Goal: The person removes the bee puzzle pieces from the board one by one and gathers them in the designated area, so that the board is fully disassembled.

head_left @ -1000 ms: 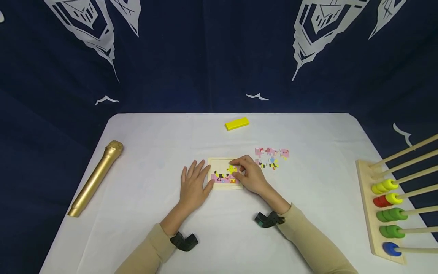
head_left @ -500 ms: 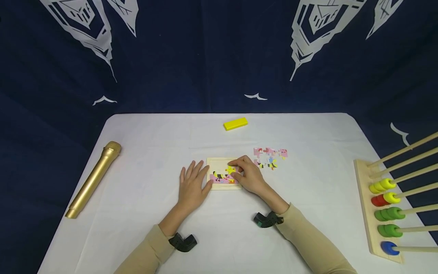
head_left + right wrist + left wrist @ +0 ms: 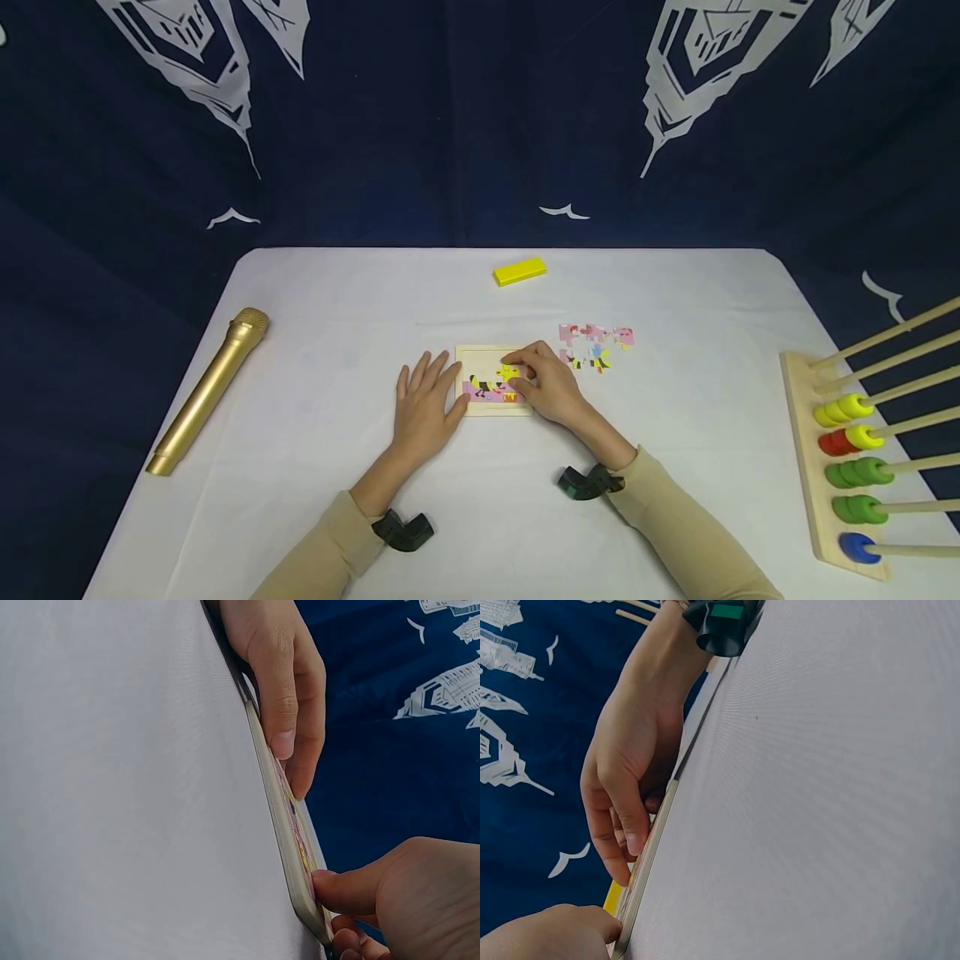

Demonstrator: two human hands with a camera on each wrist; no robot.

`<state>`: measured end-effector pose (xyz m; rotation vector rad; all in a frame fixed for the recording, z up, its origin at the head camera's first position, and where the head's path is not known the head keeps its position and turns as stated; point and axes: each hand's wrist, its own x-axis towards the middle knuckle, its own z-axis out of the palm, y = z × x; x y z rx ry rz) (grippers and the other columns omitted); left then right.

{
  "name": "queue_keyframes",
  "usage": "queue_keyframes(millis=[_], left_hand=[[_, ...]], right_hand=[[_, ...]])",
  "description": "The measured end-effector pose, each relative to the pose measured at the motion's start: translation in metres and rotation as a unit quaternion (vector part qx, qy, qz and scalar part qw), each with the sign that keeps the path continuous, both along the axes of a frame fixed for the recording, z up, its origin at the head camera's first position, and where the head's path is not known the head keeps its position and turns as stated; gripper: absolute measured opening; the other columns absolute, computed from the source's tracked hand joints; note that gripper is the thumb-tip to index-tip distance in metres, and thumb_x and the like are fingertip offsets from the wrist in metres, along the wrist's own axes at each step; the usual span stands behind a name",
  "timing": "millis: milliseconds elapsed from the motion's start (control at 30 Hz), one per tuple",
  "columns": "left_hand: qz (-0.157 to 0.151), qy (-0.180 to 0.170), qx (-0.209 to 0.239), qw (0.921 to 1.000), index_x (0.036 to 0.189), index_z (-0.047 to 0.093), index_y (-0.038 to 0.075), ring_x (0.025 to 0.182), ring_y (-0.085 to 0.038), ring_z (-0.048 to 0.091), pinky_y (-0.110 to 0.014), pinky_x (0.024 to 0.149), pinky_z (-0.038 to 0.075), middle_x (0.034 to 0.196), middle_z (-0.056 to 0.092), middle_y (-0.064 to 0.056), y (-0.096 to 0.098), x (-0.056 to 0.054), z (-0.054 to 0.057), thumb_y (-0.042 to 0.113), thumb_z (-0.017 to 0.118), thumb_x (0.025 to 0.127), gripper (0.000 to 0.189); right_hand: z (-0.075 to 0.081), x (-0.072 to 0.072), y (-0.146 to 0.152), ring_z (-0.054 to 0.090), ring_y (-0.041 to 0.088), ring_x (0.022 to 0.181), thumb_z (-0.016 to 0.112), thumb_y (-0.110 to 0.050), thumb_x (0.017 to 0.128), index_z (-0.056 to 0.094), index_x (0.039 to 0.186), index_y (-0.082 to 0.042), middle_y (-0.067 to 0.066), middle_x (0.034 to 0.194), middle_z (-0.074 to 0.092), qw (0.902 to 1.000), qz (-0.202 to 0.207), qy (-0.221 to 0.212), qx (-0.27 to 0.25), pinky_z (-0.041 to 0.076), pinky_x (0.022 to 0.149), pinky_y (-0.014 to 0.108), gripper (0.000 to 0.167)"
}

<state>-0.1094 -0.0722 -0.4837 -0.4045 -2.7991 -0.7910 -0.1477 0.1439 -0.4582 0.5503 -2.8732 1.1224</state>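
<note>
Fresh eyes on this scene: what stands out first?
Probably the gold microphone, lying aslant on the left of the white table, then the wooden rack with coloured beads at the right. Between them, the left hand rests against a small puzzle tray's left edge, while the right hand appears to pinch a yellow puzzle piece inside.

A corridor runs between the yellow block (image 3: 519,272) and the far side of the wooden frame (image 3: 492,409). The left hand (image 3: 423,412) obstructs the frame's left; the right hand (image 3: 551,387), its right.
</note>
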Motion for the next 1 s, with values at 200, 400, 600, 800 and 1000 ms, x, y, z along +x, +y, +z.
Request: queue_keyframes(millis=[200,400,600,800,1000], left_hand=[[0.001,0.0,0.001,1.0,0.134,0.058,0.007,0.144,-0.038,0.029,-0.062,0.115,0.014,0.149,0.045,-0.017,0.0008,-0.0009,0.0001,0.029,0.063,0.092,0.048],[0.002,0.0,0.0,1.0,0.134,0.058,0.008,0.144,-0.038,0.029,-0.062,0.115,0.014,0.149,0.045,-0.016,0.0008,-0.0001,-0.0001,0.029,0.063,0.092,0.047],[0.004,-0.002,-0.003,1.0,0.133,0.059,0.008,0.144,-0.038,0.03,-0.062,0.115,0.014,0.149,0.045,-0.016,0.0001,0.0018,-0.0008,0.029,0.063,0.092,0.047],[0.006,0.003,-0.003,1.0,0.133,0.059,0.008,0.144,-0.038,0.029,-0.063,0.114,0.014,0.149,0.046,-0.016,0.0,0.0009,-0.0008,0.029,0.063,0.092,0.046],[0.005,0.005,-0.006,1.0,0.133,0.059,0.009,0.144,-0.038,0.03,-0.063,0.114,0.015,0.149,0.046,-0.016,0.0003,0.0,-0.0018,0.028,0.063,0.092,0.046]], right_hand=[[0.0005,-0.0002,0.0012,0.042,0.013,0.074,0.071,-0.008,0.086,0.069,0.116,-0.006,0.006,0.09,0.051,1.0,0.002,-0.001,0.001,0.03,0.062,0.023,0.03],[-0.0009,0.0006,0.0013,0.042,0.013,0.074,0.072,-0.008,0.086,0.068,0.113,-0.007,0.006,0.09,0.05,1.0,0.004,-0.003,-0.003,0.031,0.063,0.024,0.028],[-0.0041,0.0007,0.0017,0.043,0.014,0.078,0.072,-0.005,0.085,0.067,0.111,-0.008,0.006,0.091,0.05,0.9998,0.01,0.005,-0.014,0.033,0.066,0.025,0.027],[-0.0038,-0.0015,0.002,0.048,0.016,0.081,0.072,-0.002,0.083,0.064,0.109,-0.01,0.006,0.096,0.058,0.9991,0.021,0.027,-0.026,0.037,0.07,0.028,0.028],[-0.005,-0.0022,0.0029,0.049,0.017,0.081,0.07,-0.001,0.085,0.063,0.108,-0.01,0.004,0.092,0.063,0.9992,0.02,0.025,-0.022,0.038,0.072,0.029,0.026]])
